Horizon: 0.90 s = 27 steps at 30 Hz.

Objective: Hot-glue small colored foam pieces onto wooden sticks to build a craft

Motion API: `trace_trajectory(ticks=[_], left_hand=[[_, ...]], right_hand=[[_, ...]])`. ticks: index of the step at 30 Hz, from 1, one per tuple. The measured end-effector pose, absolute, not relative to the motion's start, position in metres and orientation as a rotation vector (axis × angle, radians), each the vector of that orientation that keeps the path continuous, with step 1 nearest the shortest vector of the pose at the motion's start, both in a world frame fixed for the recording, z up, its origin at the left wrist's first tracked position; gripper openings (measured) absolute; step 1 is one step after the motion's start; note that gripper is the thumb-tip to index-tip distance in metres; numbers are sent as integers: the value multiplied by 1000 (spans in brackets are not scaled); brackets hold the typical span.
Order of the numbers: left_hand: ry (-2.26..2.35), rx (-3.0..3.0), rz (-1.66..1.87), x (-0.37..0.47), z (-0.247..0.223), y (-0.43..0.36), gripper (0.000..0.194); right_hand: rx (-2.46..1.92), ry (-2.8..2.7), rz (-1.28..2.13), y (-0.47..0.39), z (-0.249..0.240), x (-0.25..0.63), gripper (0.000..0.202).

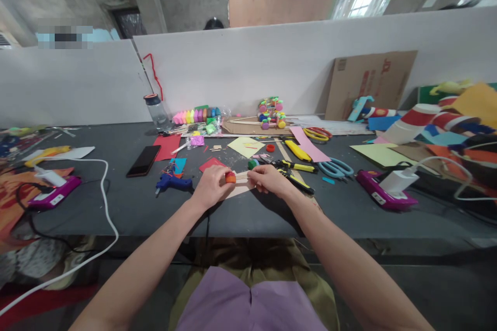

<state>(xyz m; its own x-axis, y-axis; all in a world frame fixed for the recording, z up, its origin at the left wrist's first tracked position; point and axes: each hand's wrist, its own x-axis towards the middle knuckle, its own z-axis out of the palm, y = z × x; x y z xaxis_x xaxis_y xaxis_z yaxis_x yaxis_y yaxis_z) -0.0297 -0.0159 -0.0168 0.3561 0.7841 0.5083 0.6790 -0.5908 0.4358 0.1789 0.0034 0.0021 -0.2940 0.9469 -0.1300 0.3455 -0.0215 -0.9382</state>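
My left hand (212, 186) is closed around a small round orange piece (230, 178) that looks like a bottle cap. Opposite it, my right hand (267, 178) pinches the end of thin pale wooden sticks (243, 176), which span the gap between both hands. Under them lies a piece of tan cardboard (237, 191). Just behind my right fingertips is a small green piece (253, 164). A red paper (210, 163) lies beyond my left hand, and a blue glue gun (173, 182) rests to its left. Pliers with black and yellow handles (298, 166) lie beside my right hand.
Farther right are blue-handled scissors (336, 168), a yellow cutter (297, 150) and a purple power strip (386, 194). To the left lie a phone (143, 160) and another power strip (54, 192) with a white cable. A water bottle (156, 114) stands by the white partition (233, 67).
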Motion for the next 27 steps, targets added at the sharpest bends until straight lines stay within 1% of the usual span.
trace_trajectory(ticks=[3, 8, 10, 14, 21, 27], left_hand=[[1361, 2458, 1007, -30, -18, -15, 28], [1366, 2443, 976, -31, -20, -13, 29], [1368, 2440, 976, -31, -20, -12, 30], [1372, 2425, 979, -30, -21, -12, 32], [1351, 2343, 1007, -29, -21, -12, 32], [1295, 2199, 1035, -28, -20, -13, 30]], right_hand=[[-1384, -1732, 1192, 6, 1, 183, 28], [-1339, -1886, 667, 10, 0, 189, 20], [-1292, -2003, 527, 9, 0, 189, 17], [-1268, -2170, 399, 7, 1, 190, 14], [-1254, -2403, 216, 4, 2, 189, 17], [-1153, -2474, 112, 4, -1, 185, 16]])
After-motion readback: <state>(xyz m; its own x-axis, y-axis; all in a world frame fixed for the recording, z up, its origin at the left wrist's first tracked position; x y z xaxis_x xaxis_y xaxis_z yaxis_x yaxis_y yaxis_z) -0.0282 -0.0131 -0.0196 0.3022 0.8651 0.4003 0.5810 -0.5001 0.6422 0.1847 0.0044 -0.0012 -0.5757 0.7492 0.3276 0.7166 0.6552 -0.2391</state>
